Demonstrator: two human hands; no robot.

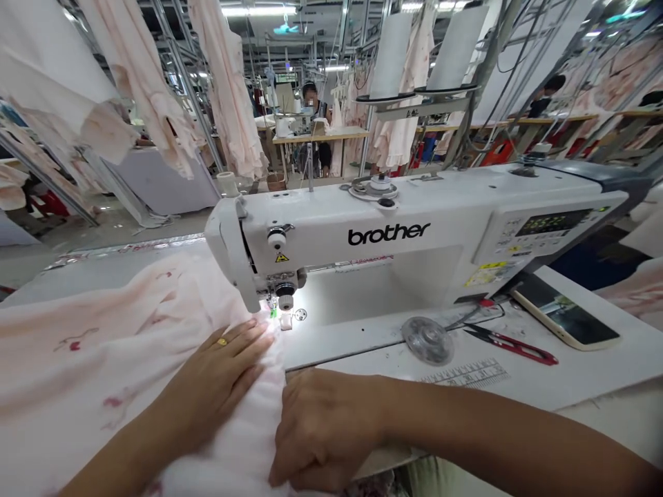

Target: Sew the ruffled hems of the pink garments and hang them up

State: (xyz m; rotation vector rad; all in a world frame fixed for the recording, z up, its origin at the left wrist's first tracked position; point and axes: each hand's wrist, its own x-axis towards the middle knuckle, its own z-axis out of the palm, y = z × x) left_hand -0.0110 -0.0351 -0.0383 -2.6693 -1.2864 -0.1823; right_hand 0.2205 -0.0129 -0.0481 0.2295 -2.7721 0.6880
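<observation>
Left hand (217, 386) and right hand (324, 431) on pale pink printed fabric (103, 366)

The left lies open and flat; the right curls over the folds, its grip unclear. The fabric fills the lower left, reaching the presser foot (285, 323) of a Brother sewing machine (388, 235).

The person's 2 bare hands lie just beside each other, low in the head view. The left hand (217, 386), reaching in from the lower left on a bare left forearm (119, 449), lies flat and palm down, its 4 straight fingers (243, 338) held close together, with a smooth gold band ring (222, 341) on 1 of them. The right hand (321, 431), on a bare right forearm (466, 435) lying nearly level from the right edge, arches knuckles-up, its curled fingers (300, 476) apparently bent downward, though the tips are hard to make out.
</observation>
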